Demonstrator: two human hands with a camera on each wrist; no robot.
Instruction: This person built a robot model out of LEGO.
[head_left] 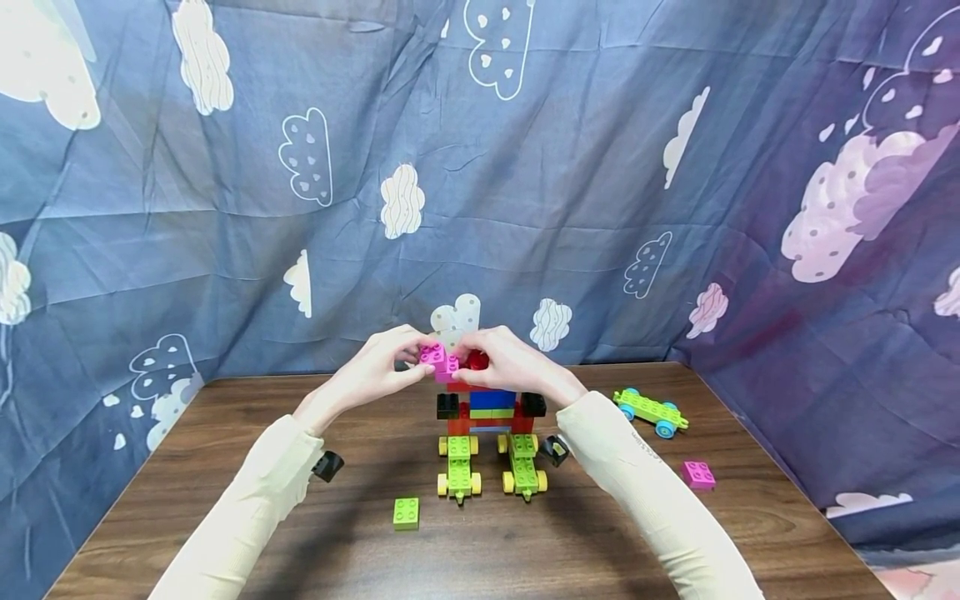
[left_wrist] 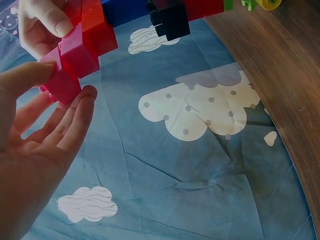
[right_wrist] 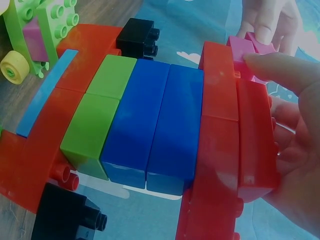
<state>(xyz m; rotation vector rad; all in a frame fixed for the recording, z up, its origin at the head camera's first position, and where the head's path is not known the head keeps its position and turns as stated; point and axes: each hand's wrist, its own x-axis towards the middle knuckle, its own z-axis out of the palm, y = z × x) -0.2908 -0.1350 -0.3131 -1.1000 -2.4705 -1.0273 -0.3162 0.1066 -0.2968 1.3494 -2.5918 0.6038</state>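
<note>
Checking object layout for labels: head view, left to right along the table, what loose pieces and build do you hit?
Green brick → block tower on wheeled bases → green wheeled chassis with blue wheels → pink brick.

Red top brick [head_left: 476, 360] mostly behind fingers [head_left: 480, 343]

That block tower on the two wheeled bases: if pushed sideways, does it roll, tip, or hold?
The block tower likely rolls: it stands on two wheeled bases. Tall and narrow, it may tip. Both hands grip the top, probably steadying it.
</note>
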